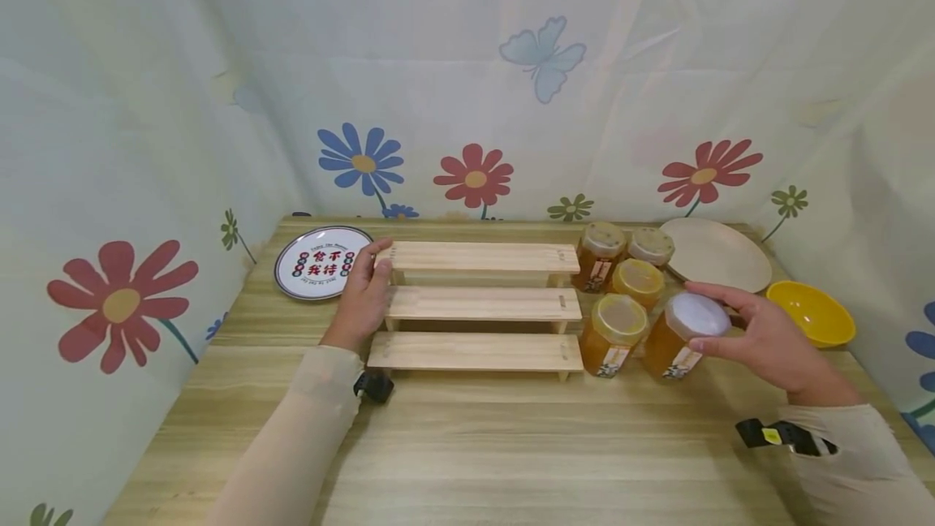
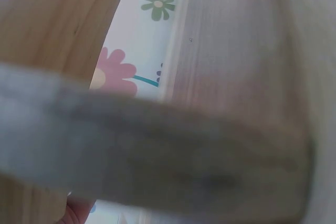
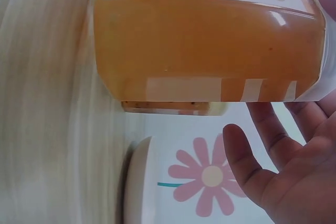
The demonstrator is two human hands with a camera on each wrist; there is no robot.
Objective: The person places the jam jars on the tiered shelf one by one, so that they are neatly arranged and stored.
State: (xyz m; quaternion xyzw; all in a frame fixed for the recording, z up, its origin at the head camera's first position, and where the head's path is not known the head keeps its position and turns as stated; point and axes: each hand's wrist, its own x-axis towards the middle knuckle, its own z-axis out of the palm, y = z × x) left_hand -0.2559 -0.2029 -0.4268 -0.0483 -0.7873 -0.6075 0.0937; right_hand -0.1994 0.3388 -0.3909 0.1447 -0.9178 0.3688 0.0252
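Note:
My left hand (image 1: 365,299) grips the left end of a three-step pale wooden rack (image 1: 482,303) near its top step. In the left wrist view, a blurred board (image 2: 157,145) fills the front, with a bit of finger (image 2: 77,211) below. To the right, my right hand (image 1: 774,339) holds an amber honey jar (image 1: 668,343) by its white lid, thumb in front and a finger behind. The right wrist view shows that jar (image 3: 210,51) close up, its lower fingers (image 3: 244,158) spread apart. Beside it stands a yellow-lidded honey jar (image 1: 613,335).
More honey jars (image 1: 601,254) stand behind, against the rack's right side. A beige plate (image 1: 719,258) and a yellow bowl (image 1: 811,311) lie at the right. A white plate with printed characters (image 1: 314,266) is at the left. Patterned cloth (image 1: 467,88) surrounds the wooden table (image 1: 511,453).

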